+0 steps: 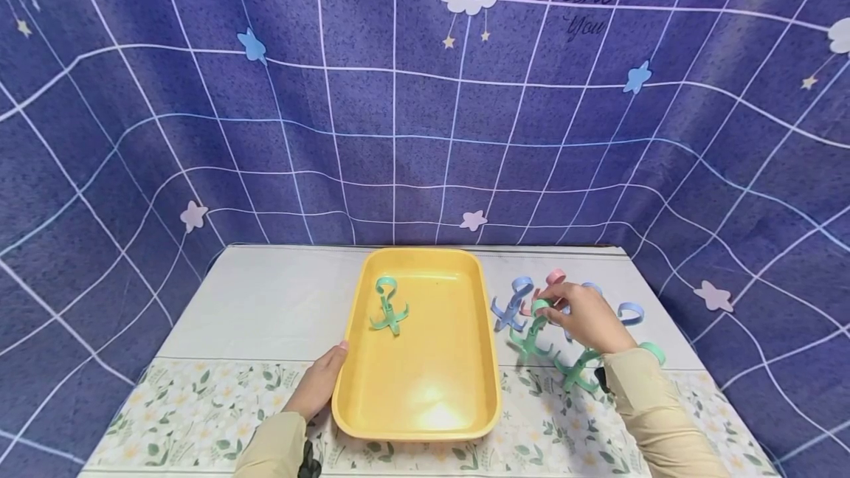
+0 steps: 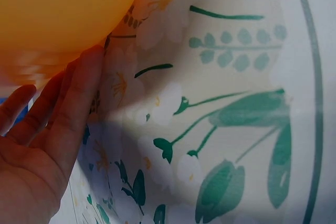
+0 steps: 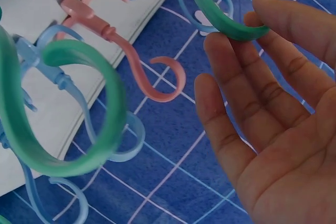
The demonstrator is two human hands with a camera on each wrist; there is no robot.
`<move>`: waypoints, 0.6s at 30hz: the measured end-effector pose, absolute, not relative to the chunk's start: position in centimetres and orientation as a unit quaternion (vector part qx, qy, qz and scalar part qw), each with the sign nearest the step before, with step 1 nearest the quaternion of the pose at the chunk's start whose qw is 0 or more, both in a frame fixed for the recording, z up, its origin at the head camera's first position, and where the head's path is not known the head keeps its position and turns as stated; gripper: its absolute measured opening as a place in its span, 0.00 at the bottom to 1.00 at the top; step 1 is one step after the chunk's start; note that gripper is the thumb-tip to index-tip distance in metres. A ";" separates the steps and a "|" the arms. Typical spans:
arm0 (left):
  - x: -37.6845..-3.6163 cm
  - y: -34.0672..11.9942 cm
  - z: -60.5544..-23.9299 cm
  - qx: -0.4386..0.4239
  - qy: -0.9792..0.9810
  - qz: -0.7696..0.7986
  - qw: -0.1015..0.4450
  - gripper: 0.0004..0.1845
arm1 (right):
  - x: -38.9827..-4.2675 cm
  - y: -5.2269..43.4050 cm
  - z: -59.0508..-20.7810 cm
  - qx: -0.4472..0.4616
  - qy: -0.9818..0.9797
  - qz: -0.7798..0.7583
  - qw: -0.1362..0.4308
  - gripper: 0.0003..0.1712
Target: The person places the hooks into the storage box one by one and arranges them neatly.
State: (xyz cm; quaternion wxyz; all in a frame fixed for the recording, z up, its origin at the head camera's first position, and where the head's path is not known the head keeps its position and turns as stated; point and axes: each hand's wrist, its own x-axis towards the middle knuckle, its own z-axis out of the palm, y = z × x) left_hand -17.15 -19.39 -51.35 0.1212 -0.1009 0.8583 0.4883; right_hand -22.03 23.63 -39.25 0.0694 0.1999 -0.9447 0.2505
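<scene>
Blue starry backdrop [image 1: 398, 94] behind floral-clothed table [image 1: 265, 301].

— Held at the fingertips of the right hand [image 1: 587, 316]?
— A green hook [image 1: 533, 334]: curled top loop pinched between thumb and fingers, stem slanting down and away from the grip, small prongs splayed at the base.
— And touching the left hand [image 1: 320, 382]?
— A yellow tray [image 1: 425, 397], rectangular with rounded corners, lying flat, its near left edge against the fingers.
</scene>
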 end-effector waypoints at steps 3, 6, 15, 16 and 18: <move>-17.1 -19.4 -51.3 -0.102 0.857 0.489 0.125 0.45 | -22.0 23.5 -38.9 0.203 -0.944 0.246 0.080 0.12; -17.1 -19.4 -51.3 -0.100 0.857 0.491 0.125 0.45 | -21.9 23.4 -38.6 0.202 -0.946 0.237 0.087 0.12; -17.1 -19.4 -51.3 -0.091 0.860 0.488 0.118 0.44 | -21.5 22.7 -37.1 0.200 -0.948 0.228 0.096 0.10; -17.1 -19.4 -51.3 -0.091 0.860 0.488 0.117 0.44 | -21.4 22.6 -36.9 0.201 -0.948 0.227 0.099 0.10; -17.1 -19.3 -51.3 -0.092 0.860 0.488 0.117 0.44 | -21.3 22.5 -36.6 0.204 -0.947 0.223 0.106 0.10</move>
